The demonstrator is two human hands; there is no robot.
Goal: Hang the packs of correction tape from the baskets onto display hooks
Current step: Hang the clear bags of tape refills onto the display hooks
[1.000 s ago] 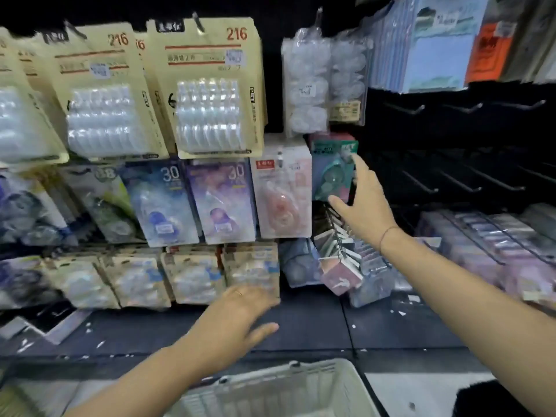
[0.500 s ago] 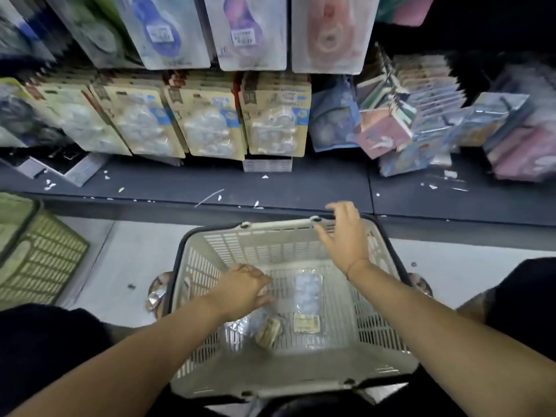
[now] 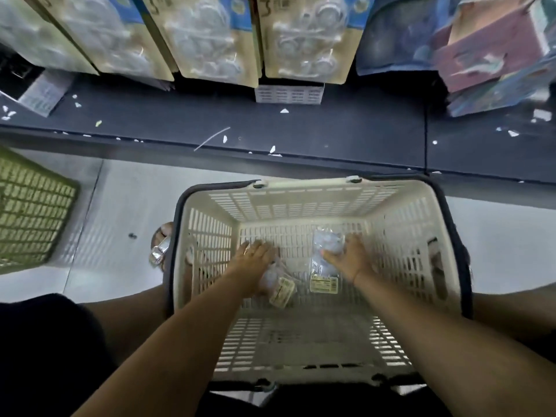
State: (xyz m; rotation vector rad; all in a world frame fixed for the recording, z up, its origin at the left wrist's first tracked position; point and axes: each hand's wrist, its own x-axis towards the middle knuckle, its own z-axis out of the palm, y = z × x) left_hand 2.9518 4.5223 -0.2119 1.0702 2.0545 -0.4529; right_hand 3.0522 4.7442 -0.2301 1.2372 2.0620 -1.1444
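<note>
Progress looks late for the cream basket [image 3: 301, 203] at lower centre: only two correction-tape packs lie on its floor, neither yet hung. The left hand [image 3: 255, 260] rests straight-fingered on the left pack [image 3: 281, 291]; the right hand [image 3: 350, 261] touches the right pack [image 3: 324, 282], grip unclear.

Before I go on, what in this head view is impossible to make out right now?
Head view only:
Grip of the left hand: its back covers most of the left pack, hiding the fingers.
The right hand touches the right pack; pinch or rest is too blurred to tell.
The display hooks: cut off by the top edge above the hanging packs.
Pack label print: too small, blurred.
Contents of the green basket: cut off by the left edge.
</note>
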